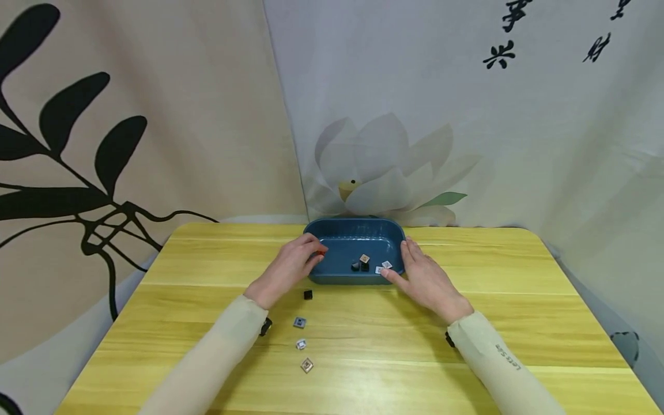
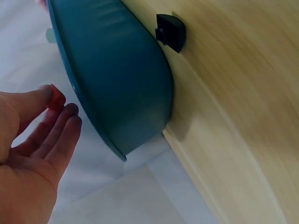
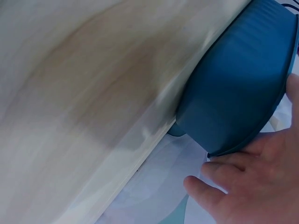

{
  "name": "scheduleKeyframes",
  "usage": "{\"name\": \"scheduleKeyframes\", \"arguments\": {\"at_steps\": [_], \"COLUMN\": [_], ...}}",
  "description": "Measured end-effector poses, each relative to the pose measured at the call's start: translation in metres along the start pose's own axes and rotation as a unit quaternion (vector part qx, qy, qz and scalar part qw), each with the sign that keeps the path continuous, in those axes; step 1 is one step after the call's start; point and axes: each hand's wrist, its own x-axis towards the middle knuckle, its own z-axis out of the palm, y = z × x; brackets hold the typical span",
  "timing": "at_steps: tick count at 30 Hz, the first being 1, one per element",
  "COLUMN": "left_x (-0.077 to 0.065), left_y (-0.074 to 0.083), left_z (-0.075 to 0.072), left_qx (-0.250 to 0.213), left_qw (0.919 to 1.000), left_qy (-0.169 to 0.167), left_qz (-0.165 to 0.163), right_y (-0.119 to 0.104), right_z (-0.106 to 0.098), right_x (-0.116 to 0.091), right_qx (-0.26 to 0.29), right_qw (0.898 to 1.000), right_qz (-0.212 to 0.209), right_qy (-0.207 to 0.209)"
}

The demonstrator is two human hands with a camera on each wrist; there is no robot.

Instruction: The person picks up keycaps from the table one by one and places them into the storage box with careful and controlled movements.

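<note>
While the left hand (image 1: 289, 264) is pinching a small red piece (image 2: 56, 97) at the blue tray's (image 1: 342, 239) left end, just below frame centre, the right hand (image 1: 432, 282), fingers extended, is touching its right rim.

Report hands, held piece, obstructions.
Left hand pinches small red blocky piece over left end of blue rectangular tray. Right hand touches tray's right end. Small dark and pale pieces inside; nothing visibly blocking.

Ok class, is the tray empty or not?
Not empty: in the head view, several keycaps lie inside the tray.
</note>
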Motion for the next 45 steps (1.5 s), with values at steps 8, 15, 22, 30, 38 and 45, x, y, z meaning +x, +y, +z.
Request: {"name": "scheduleKeyframes", "arguments": {"at_steps": [8,15,22,30,38,45], "left_x": [0.021,0.035,0.044,0.05,0.043,0.017], "left_y": [0.008,0.01,0.014,0.015,0.007,-0.002], "left_z": [0.015,0.026,0.038,0.046,0.043,0.018], "left_qx": [0.003,0.008,0.022,0.027,0.036,0.056], "left_qw": [0.9992,0.9965,0.992,0.9905,0.993,0.9965], "left_qy": [-0.034,-0.071,-0.098,-0.105,-0.079,-0.023], "left_qz": [-0.018,-0.043,-0.075,-0.085,-0.08,-0.058], "right_y": [0.0,0.0,0.0,0.0,-0.003,-0.001], "right_z": [-0.001,-0.001,-0.001,-0.001,0.0,-0.001], "right_x": [-0.001,0.0,-0.001,0.0,0.003,0.002], "right_qx": [0.004,0.01,0.01,0.019,0.017,0.019], "right_qw": [1.0,1.0,1.0,1.0,1.0,1.0], "right_qz": [0.002,0.0,0.007,0.011,0.015,0.018], "right_qy": [0.001,-0.001,-0.006,-0.008,-0.017,-0.017]}}
